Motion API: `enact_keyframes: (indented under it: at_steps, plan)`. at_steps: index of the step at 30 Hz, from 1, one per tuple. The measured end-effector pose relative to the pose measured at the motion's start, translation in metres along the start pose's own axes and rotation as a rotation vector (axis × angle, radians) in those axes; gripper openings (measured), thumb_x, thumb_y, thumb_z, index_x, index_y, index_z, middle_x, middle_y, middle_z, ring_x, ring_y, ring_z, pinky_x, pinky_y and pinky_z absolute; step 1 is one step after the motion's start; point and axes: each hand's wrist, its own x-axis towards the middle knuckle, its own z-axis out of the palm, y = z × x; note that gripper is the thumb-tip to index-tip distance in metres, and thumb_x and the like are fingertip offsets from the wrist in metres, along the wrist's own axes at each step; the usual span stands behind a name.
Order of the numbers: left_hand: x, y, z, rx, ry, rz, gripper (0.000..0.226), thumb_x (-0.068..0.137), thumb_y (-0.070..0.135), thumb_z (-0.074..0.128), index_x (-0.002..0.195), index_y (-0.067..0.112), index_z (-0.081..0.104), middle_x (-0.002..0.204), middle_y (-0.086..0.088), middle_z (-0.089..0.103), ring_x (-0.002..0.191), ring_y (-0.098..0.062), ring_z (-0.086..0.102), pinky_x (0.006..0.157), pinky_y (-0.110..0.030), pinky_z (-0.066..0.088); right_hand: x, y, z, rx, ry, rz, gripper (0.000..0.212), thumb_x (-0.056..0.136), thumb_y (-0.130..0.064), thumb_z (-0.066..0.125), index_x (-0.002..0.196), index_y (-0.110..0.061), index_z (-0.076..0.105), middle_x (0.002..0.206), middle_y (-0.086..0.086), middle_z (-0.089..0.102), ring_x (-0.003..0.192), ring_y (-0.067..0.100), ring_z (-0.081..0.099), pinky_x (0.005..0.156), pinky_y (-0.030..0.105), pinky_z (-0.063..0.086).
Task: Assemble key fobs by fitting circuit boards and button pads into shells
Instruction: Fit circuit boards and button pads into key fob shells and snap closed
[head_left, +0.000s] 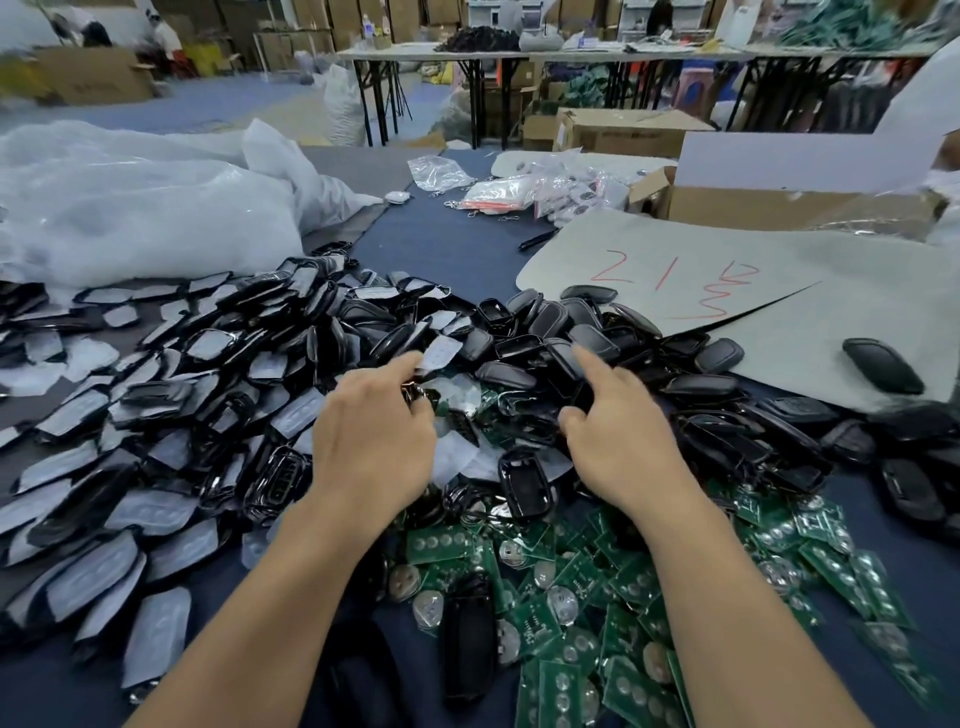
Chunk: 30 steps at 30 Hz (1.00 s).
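Shell heap (197, 395) blocks left; bare cloth (441, 244) beyond open.

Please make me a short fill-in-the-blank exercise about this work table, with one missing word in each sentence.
1. The circuit boards piled nearest the camera are ___.
2. The key fob shells in the heap are ___.
3. The writing on the grey sheet is ___.
4. The big clear plastic bags lie to the ___ of the grey sheet.

Missing words: green; black; red; left
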Motion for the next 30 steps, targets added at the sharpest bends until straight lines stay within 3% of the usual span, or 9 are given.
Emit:
enact_keyframes:
  at_steps: [6, 12, 16, 18, 20, 23, 25, 28, 30]
  plan:
    - [-0.002, -0.001, -0.001, -0.121, 0.045, 0.075, 0.039, 0.098, 0.031, 0.065, 0.137, 0.031, 0.066, 0.143, 0.012, 0.061, 0.138, -0.005, 0.044, 0.111, -0.024, 0.029, 0.001, 0.002, 0.004, -0.027, 0.055, -0.018, 0.046, 0.087, -0.020, 0.065, 0.131, -0.029, 0.059, 0.130, -0.003, 0.058, 0.120, 0.024, 0.055, 0.101, 0.035, 0.043]
    - [-0.019, 0.016, 0.005, -0.181, -0.188, 0.333, 0.048, 0.094, 0.022, 0.065, 0.137, 0.044, 0.064, 0.137, 0.019, 0.066, 0.128, 0.009, 0.039, 0.124, -0.020, 0.018, 0.007, -0.001, 0.009, -0.278, -0.170, -0.096, 0.068, 0.092, -0.014, 0.053, 0.157, -0.026, 0.036, 0.164, 0.008, 0.030, 0.151, 0.030, 0.024, 0.126, 0.046, 0.018]
    - [-0.015, 0.012, -0.001, -0.205, -0.258, 0.315, 0.042, 0.090, 0.014, 0.065, 0.104, 0.052, 0.077, 0.082, 0.018, 0.078, 0.077, 0.009, 0.050, 0.109, 0.004, 0.012, -0.001, -0.004, 0.005, -0.110, 0.132, -0.015, 0.040, 0.090, -0.017, 0.056, 0.127, -0.025, 0.068, 0.117, 0.003, 0.071, 0.111, 0.028, 0.061, 0.106, 0.040, 0.043]
    - [-0.015, 0.010, 0.001, -0.172, -0.267, 0.305, 0.041, 0.092, 0.015, 0.066, 0.105, 0.053, 0.077, 0.094, 0.021, 0.075, 0.077, 0.019, 0.054, 0.083, 0.010, 0.028, -0.002, -0.004, 0.001, -0.064, 0.245, 0.060, 0.031, 0.094, -0.023, 0.058, 0.122, -0.028, 0.071, 0.098, 0.000, 0.076, 0.098, 0.027, 0.065, 0.089, 0.035, 0.049]
    - [-0.015, 0.009, 0.005, -0.158, -0.227, 0.277, 0.044, 0.095, 0.020, 0.065, 0.125, 0.051, 0.070, 0.121, 0.014, 0.073, 0.073, 0.009, 0.062, 0.067, 0.003, 0.040, -0.004, -0.006, -0.003, 0.069, 0.342, 0.115, 0.022, 0.093, -0.029, 0.064, 0.113, -0.030, 0.074, 0.080, -0.012, 0.074, 0.084, 0.019, 0.069, 0.079, 0.030, 0.052]
    - [-0.010, 0.003, 0.007, 0.019, -0.192, 0.283, 0.054, 0.100, 0.036, 0.062, 0.152, 0.039, 0.048, 0.151, 0.014, 0.056, 0.130, -0.008, 0.054, 0.115, -0.022, 0.035, -0.009, -0.013, -0.008, 0.364, 0.431, 0.125, 0.019, 0.078, -0.051, 0.075, 0.088, -0.035, 0.077, 0.066, -0.023, 0.070, 0.067, -0.001, 0.068, 0.069, 0.017, 0.054]
    - [-0.003, -0.002, 0.006, 0.128, -0.194, 0.302, 0.054, 0.103, 0.043, 0.054, 0.155, 0.036, 0.044, 0.153, 0.013, 0.053, 0.142, -0.008, 0.043, 0.126, -0.035, 0.019, -0.014, -0.018, -0.008, 0.572, 0.378, 0.098, 0.023, 0.075, -0.057, 0.077, 0.080, -0.034, 0.076, 0.068, -0.020, 0.072, 0.063, 0.000, 0.068, 0.063, 0.012, 0.051]
    - [0.002, -0.007, 0.004, 0.208, -0.178, 0.289, 0.046, 0.103, 0.043, 0.051, 0.148, 0.037, 0.053, 0.148, 0.010, 0.059, 0.145, -0.008, 0.040, 0.128, -0.040, 0.011, -0.016, -0.024, -0.004, 0.702, 0.242, 0.052, 0.009, 0.088, -0.025, 0.075, 0.082, -0.032, 0.077, 0.072, -0.002, 0.074, 0.069, 0.019, 0.069, 0.071, 0.034, 0.057]
    - [0.003, -0.006, 0.002, 0.251, -0.140, 0.257, 0.041, 0.101, 0.042, 0.050, 0.141, 0.037, 0.060, 0.137, 0.009, 0.066, 0.140, -0.010, 0.047, 0.128, -0.042, 0.011, -0.016, -0.025, 0.000, 0.657, 0.211, 0.044, 0.023, 0.091, -0.013, 0.066, 0.083, -0.034, 0.072, 0.072, -0.001, 0.071, 0.063, 0.015, 0.061, 0.064, 0.029, 0.051]
